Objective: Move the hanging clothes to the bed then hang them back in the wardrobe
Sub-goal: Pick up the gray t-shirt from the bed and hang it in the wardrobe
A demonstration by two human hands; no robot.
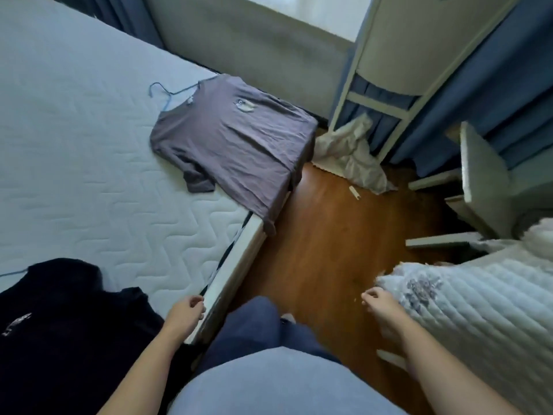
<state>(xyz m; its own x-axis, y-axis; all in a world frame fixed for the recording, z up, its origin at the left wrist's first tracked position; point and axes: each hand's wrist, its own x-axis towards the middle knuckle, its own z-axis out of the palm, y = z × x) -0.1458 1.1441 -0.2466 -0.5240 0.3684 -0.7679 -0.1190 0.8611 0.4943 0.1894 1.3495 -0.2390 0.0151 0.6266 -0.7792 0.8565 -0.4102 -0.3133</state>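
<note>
Left hand and right hand loosely curled, holding nothing

Both arms are bare all the way up to where they leave the frame, so no sleeves showing, no watch, no rings or bands on either the left hand or the right hand. Up top there's a light blue-grey shirt, plain, no print, filling the near bottom of the view. Below that are darker blue trousers, kind of a navy, soft-looking fabric. Something pale pokes out just right of the trouser leg, too blurry to call.
</note>
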